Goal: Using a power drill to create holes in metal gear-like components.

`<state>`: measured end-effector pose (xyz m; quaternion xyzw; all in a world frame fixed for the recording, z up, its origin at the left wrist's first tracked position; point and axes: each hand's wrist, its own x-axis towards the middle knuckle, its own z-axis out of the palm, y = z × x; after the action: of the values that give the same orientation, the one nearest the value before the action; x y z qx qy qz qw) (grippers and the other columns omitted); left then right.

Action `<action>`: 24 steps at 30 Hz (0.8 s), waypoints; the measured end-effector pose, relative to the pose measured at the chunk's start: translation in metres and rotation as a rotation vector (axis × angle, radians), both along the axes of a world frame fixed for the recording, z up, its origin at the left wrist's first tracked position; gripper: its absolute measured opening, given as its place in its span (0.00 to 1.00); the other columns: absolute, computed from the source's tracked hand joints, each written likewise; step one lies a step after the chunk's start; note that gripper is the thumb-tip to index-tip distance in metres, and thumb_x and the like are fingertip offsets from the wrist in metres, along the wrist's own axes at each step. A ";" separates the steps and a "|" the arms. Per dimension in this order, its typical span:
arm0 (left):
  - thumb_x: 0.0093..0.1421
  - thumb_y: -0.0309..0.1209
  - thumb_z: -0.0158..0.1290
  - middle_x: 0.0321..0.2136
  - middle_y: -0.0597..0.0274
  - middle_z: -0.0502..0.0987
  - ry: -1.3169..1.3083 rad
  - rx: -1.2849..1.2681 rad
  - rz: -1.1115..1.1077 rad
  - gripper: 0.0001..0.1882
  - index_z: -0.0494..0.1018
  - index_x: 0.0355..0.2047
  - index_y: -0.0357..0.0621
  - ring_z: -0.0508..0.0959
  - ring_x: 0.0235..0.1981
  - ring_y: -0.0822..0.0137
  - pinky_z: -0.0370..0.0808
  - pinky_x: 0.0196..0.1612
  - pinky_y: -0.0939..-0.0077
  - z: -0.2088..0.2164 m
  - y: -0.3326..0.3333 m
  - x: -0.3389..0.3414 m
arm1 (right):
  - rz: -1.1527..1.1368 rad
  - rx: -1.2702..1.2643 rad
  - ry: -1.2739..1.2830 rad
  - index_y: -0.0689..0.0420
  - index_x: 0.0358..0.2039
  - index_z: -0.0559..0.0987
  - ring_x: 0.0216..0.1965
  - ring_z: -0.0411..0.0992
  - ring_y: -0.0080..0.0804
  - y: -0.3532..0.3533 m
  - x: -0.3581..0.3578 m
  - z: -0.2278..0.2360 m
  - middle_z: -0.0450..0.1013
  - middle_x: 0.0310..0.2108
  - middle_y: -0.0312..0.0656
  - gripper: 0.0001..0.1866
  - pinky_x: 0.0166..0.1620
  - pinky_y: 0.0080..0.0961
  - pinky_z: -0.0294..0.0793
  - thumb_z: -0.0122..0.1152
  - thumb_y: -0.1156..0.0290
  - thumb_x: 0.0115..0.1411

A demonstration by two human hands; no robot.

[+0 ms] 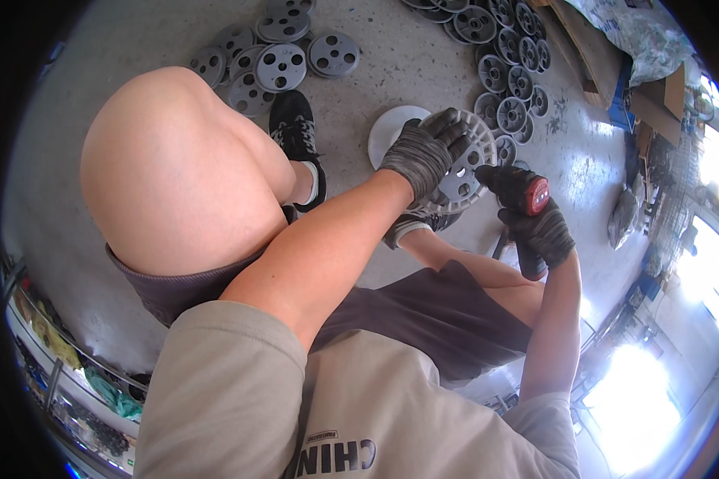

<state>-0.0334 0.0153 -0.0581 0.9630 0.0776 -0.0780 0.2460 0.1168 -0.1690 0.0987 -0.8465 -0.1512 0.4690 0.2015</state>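
Left hand (423, 152), gloved in grey knit, sits just above centre of the frame, its fingers curled over the upper rim of a grey perforated disc (465, 172) and clamping it on edge. Right hand (545, 231), also gloved, is at centre right, wrapped tight around the grip of a black and red cordless drill (519, 191); the drill's nose meets the disc face. A white round plate (387, 132) lies on the concrete floor (407, 64) just behind the held disc. Loose grey discs (276, 60) lie piled at upper left; a second overlapping row (511, 76) runs along the upper right. My black shoe (295, 124) rests on the floor between them.
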 end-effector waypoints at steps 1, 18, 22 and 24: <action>0.45 0.51 0.72 0.79 0.63 0.52 -0.004 0.001 -0.003 0.59 0.58 0.76 0.59 0.49 0.80 0.56 0.61 0.73 0.45 -0.001 0.000 0.000 | 0.002 -0.021 -0.009 0.59 0.60 0.77 0.29 0.76 0.26 0.000 0.000 0.000 0.82 0.44 0.38 0.30 0.31 0.30 0.81 0.75 0.75 0.56; 0.46 0.51 0.71 0.79 0.63 0.54 -0.001 -0.003 -0.003 0.57 0.60 0.76 0.59 0.50 0.80 0.56 0.61 0.73 0.45 0.002 0.000 -0.001 | -0.021 0.014 -0.004 0.59 0.58 0.78 0.28 0.76 0.25 -0.005 0.003 -0.001 0.82 0.41 0.37 0.28 0.32 0.29 0.81 0.76 0.73 0.56; 0.45 0.52 0.72 0.79 0.63 0.53 -0.028 0.024 0.011 0.58 0.59 0.76 0.59 0.49 0.80 0.56 0.62 0.73 0.45 -0.004 -0.001 0.000 | -0.013 0.006 -0.008 0.60 0.57 0.78 0.27 0.76 0.26 0.002 -0.001 0.003 0.82 0.41 0.38 0.28 0.32 0.29 0.81 0.76 0.73 0.57; 0.46 0.52 0.71 0.79 0.63 0.53 -0.012 0.025 0.002 0.58 0.59 0.76 0.59 0.49 0.80 0.56 0.62 0.72 0.45 -0.003 -0.001 0.000 | -0.016 0.009 -0.009 0.60 0.57 0.78 0.26 0.76 0.25 0.000 -0.001 0.003 0.82 0.41 0.38 0.28 0.32 0.29 0.81 0.76 0.73 0.57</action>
<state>-0.0330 0.0140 -0.0607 0.9663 0.0780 -0.0708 0.2347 0.1163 -0.1695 0.1015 -0.8490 -0.1474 0.4628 0.2083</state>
